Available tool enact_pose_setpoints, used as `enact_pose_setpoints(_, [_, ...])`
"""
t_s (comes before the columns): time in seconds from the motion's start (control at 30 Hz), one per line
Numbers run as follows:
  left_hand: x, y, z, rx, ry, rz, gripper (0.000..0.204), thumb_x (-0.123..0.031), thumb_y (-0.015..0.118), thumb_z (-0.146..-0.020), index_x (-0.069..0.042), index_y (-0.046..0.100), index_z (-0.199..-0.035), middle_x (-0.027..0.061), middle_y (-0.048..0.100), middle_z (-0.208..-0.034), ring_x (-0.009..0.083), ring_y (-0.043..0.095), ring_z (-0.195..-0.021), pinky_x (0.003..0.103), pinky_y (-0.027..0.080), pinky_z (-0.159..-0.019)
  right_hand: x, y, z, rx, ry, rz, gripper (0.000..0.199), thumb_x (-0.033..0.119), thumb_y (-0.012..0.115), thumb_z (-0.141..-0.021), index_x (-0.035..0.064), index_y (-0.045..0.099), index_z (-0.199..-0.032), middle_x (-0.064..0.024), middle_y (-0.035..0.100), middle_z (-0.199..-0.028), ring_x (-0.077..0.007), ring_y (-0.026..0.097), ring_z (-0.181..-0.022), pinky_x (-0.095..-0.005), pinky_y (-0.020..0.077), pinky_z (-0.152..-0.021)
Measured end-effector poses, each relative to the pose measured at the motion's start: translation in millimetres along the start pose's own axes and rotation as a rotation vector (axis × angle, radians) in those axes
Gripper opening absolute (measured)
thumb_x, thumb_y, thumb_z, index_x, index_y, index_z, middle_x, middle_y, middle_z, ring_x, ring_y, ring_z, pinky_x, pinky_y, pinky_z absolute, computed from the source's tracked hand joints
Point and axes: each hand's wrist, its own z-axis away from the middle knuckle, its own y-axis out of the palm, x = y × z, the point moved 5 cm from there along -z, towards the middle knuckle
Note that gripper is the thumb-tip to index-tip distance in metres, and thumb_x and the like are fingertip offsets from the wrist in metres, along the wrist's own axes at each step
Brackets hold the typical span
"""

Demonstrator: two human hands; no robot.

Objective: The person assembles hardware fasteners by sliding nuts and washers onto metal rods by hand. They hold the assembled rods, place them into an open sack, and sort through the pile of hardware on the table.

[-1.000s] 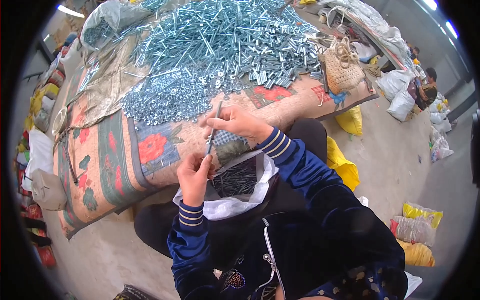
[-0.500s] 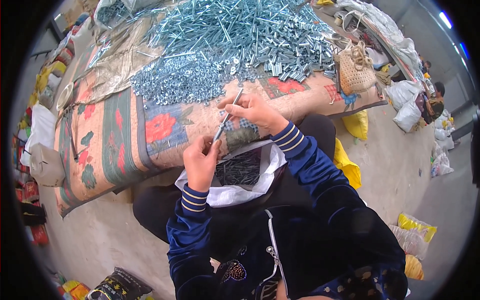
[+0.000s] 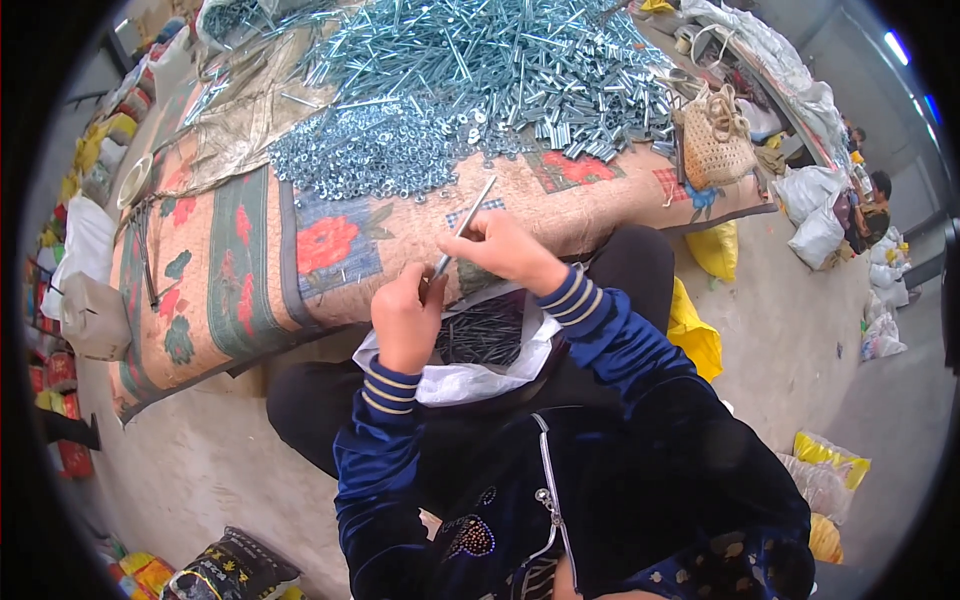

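A long silver bolt (image 3: 481, 200) slants up between my hands, its far end sticking out free. My left hand (image 3: 405, 312) pinches the lower end. Further up, the thumb and fingers of my right hand (image 3: 505, 252) are closed round the middle, hiding part of the shaft. Below them, a white sack (image 3: 455, 388) in my lap lies open, with many dark, thin metal pieces (image 3: 482, 335) inside. Ahead on the padded cloth are heaps of small nuts and washers (image 3: 365, 150), short metal sleeves (image 3: 590, 110) and long bolts (image 3: 440, 45).
The flowered padded cloth (image 3: 235, 270) covers the work surface. A knitted pouch (image 3: 716, 140) sits at its right end, a pale plastic container (image 3: 95, 318) at its left. Yellow bags (image 3: 692, 325) stand by my right knee. Further right, a person (image 3: 876, 208) is among white sacks.
My right hand has closed in, its fingers now curled round the bolt where they were more spread before. Both hands stay close together over the sack.
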Motion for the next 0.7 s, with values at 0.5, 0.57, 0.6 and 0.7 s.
enact_pose_setpoints(0.5, [21.6, 78.0, 55.4, 0.958, 0.07, -0.014, 0.025, -0.025, 0.065, -0.075, -0.002, 0.059, -0.083, 0.0224, 0.06, -0.072, 0.0397, 0.06, -0.072, 0.048, 0.047, -0.066, -141.6, -318.0, 28.9, -0.855, 0.486, 1.302, 0.058, 0.042, 0.075, -0.066, 0.001, 0.056, -0.104, -0.0181, 0.064, -0.097, -0.0317, 0.063, -0.092, -0.0425, 0.0504, -0.079])
enact_pose_setpoints(0.57, [21.7, 78.1, 49.8, 0.895, 0.088, 0.008, 0.022, -0.024, 0.064, -0.077, -0.003, 0.06, -0.079, 0.0213, 0.06, -0.071, 0.0392, 0.059, -0.071, 0.047, 0.047, -0.066, -128.3, -314.6, 22.8, -0.808, 0.75, 1.258, 0.068, 0.043, 0.082, -0.06, 0.0018, 0.055, -0.108, -0.0142, 0.063, -0.103, -0.0283, 0.063, -0.096, -0.0367, 0.052, -0.079])
enact_pose_setpoints(0.6, [15.0, 86.2, 45.1, 0.924, 0.087, 0.012, 0.021, -0.023, 0.064, -0.077, -0.003, 0.061, -0.078, 0.0206, 0.06, -0.07, 0.0392, 0.059, -0.071, 0.047, 0.047, -0.065, -129.4, -325.0, 20.2, -0.811, 0.736, 1.253, 0.068, 0.043, 0.082, -0.06, 0.0018, 0.055, -0.108, -0.0142, 0.063, -0.103, -0.0283, 0.063, -0.096, -0.0367, 0.052, -0.079])
enact_pose_setpoints(0.7, [7.9, 91.9, 39.0, 0.924, 0.071, 0.102, 0.02, -0.023, 0.063, -0.078, -0.003, 0.063, -0.082, 0.0199, 0.061, -0.07, 0.0382, 0.059, -0.069, 0.045, 0.047, -0.064, -145.0, -338.5, 15.3, -0.707, 0.693, 1.446, 0.067, 0.038, 0.085, -0.057, 0.0018, 0.056, -0.105, -0.0131, 0.065, -0.1, -0.0279, 0.065, -0.093, -0.0368, 0.0538, -0.075])
